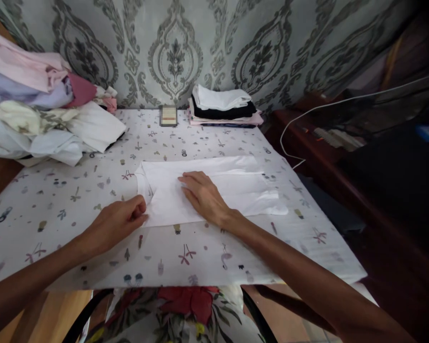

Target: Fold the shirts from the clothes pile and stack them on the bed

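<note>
A white garment [207, 205], folded into a long strip with a neckband at its left end, lies on the patterned cloth before me. It looks like a T-shirt, with loose creases at its right end. My left hand [117, 221] is by the near left corner, fingers curled in and thumb tip at the fabric's edge; no cloth shows between finger and thumb. Resting palm down on the middle of the garment, my right hand [205, 197] has its fingers stretched out and grips nothing.
A heap of loose clothes [46, 105] lies at the left. Folded clothes [223, 112] are stacked at the back, right of a small square box [168, 116]. A white cable [329, 103] runs beside the table's right edge, near dark red furniture [307, 138].
</note>
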The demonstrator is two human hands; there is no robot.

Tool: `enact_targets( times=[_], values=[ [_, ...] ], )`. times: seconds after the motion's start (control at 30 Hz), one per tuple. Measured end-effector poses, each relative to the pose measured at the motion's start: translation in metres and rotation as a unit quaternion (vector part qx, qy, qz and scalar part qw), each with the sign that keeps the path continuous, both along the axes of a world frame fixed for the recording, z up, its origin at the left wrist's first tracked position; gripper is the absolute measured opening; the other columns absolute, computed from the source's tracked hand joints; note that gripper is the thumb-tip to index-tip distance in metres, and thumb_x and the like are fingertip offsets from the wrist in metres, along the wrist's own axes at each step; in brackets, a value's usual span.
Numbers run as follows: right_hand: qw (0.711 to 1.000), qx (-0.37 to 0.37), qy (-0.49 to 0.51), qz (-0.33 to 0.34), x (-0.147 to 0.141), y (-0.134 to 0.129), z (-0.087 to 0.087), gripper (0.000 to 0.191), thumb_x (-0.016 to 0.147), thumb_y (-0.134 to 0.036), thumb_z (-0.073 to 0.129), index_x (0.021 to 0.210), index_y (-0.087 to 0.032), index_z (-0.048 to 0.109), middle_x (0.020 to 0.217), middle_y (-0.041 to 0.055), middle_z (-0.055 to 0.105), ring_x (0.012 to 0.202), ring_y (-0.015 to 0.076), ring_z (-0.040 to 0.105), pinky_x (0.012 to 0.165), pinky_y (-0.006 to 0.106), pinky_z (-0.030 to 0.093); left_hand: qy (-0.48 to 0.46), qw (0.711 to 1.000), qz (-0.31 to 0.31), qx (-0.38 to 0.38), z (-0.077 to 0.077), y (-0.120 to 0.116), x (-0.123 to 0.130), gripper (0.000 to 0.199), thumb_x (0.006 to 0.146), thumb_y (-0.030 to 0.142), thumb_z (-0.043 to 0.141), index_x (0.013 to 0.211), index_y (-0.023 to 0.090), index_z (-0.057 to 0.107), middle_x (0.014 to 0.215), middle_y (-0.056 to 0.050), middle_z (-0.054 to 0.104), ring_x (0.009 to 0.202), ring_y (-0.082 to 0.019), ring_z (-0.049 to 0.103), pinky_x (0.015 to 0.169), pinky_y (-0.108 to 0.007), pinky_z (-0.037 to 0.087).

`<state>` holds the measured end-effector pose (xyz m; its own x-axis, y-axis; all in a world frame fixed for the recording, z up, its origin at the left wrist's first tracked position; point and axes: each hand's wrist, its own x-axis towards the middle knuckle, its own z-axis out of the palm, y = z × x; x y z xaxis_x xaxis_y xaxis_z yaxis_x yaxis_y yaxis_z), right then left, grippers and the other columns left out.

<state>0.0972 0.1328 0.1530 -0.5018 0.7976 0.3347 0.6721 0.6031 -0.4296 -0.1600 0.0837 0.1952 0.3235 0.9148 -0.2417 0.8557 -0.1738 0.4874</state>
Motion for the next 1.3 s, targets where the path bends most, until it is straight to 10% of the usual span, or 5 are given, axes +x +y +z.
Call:
enact_targets(
  times=[0.43,0.83,1.13,1.3],
  values=[
    [0.992,-0.082,-0.035,-0.083,-0.02,0.039,0.008,0.009,0.086,-0.012,0.054,0.08,-0.019,0.056,0.091,0.0068,0.06,0.087,0.0208,0.053,0.078,0.033,0.043,-0.016,1.0,0.022,-0.009,0.001,-0.003,0.0,0.015,0.088,0.039,0.05,0.088,0.023,0.049,0.069,0.004,0.06,0.063,-0.016,0.054,0.06,-0.027,0.036],
    [0.989,-0.061,-0.086,-0.107,-0.01,0.035,0.009,0.014,0.096,-0.019,0.045,0.103,-0.019,0.058,0.094,0.0067,0.07,0.075,0.0189,0.058,0.064,0.028,0.035,-0.009,0.999,0.02,-0.035,0.001,-0.001,0.0,0.016,0.087,0.04,0.05,0.089,0.024,0.047,0.07,0.004,0.058,0.065,-0.016,0.052,0.062,-0.028,0.036],
    [0.969,-0.192,0.117,-0.104,0.01,0.046,0.01,0.03,0.093,-0.035,0.055,0.119,-0.02,0.058,0.084,0.0005,0.063,0.069,0.0141,0.056,0.067,0.028,0.044,0.043,0.976,-0.099,0.191,0.016,0.024,0.032,0.021,0.097,0.034,0.037,0.098,0.021,0.053,0.098,-0.007,0.063,0.089,-0.024,0.059,0.072,-0.035,0.043],
    [0.941,-0.254,0.204,-0.088,0.03,0.051,0.006,0.045,0.082,-0.032,0.068,0.124,-0.019,0.057,0.08,-0.0029,0.058,0.066,0.0124,0.054,0.066,0.027,0.047,-0.028,0.949,-0.227,0.216,-0.011,0.051,0.077,0.028,0.103,0.031,0.033,0.106,0.017,0.058,0.11,-0.01,0.064,0.102,-0.025,0.058,0.088,-0.041,0.05]
  ],
)
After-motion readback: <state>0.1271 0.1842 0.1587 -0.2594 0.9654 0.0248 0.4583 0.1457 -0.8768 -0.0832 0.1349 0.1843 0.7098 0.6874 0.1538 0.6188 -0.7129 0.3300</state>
